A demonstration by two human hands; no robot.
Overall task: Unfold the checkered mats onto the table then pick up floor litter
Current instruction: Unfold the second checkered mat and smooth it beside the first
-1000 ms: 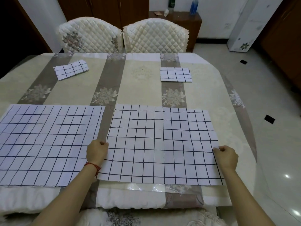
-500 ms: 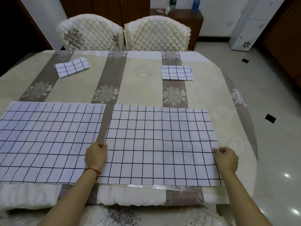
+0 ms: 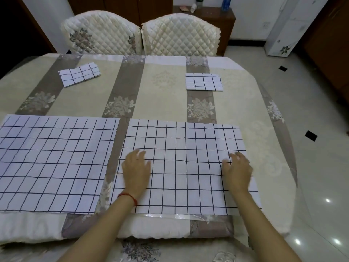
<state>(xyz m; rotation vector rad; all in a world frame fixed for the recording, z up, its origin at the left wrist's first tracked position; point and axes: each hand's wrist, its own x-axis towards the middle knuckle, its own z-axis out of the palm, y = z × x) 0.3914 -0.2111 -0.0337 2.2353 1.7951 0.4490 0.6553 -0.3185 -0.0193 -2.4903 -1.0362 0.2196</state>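
While both forearms run out of the bottom of the view, the left hand and right hand lie palm down with loosely spread fingers on the near right mat, grasping nothing. A red string circles the left wrist. Beside it, the near left mat is cut off by the left border, so its full width cannot be seen. Four checkered mats sit on the table: these two spread flat at the near edge, and two folded ones farther off, the far left folded mat and the far right folded mat. Two quilted chairs stand behind the table. On the far cabinet, two bottles are cropped at the top and their labels cannot be read. No writing is legible anywhere. Dark square insets dot the tiled floor on the right; whether any litter lies there cannot be made out.
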